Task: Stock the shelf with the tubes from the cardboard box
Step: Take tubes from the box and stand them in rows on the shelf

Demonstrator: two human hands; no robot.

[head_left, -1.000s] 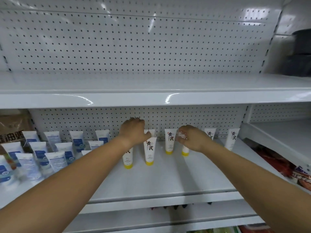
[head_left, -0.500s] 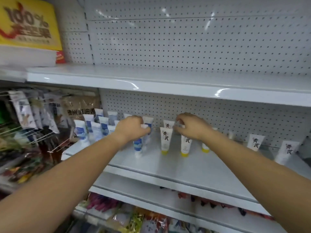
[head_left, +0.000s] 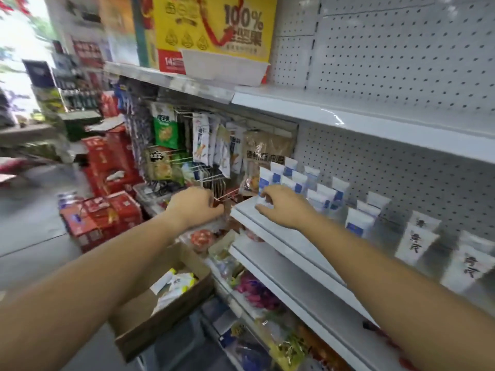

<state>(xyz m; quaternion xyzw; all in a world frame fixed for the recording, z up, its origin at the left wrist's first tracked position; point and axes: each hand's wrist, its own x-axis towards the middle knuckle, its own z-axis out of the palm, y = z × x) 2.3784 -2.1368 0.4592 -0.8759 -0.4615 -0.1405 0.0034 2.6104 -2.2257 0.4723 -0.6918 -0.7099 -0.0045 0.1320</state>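
**Right hand on a tube at the shelf's end**

The right hand's (head_left: 284, 206) grip is clamped on a blue-and-white tube (head_left: 263, 202) at the shelf's (head_left: 270, 231) 9 o'clock end. The left hand (head_left: 194, 207) is curled and I cannot tell its grip. The cardboard box (head_left: 160, 325) sits at 7 o'clock.

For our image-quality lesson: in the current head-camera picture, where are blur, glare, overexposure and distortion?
Head view: motion blur smears the aisle, the cardboard box and the black-lettered tubes; the right hand, pinching a blue-label tube, looks sharper; glare streaks the upper shelf edge; the bright opening top left is blown out; wide-angle distortion tilts the shelves and stretches both forearms.
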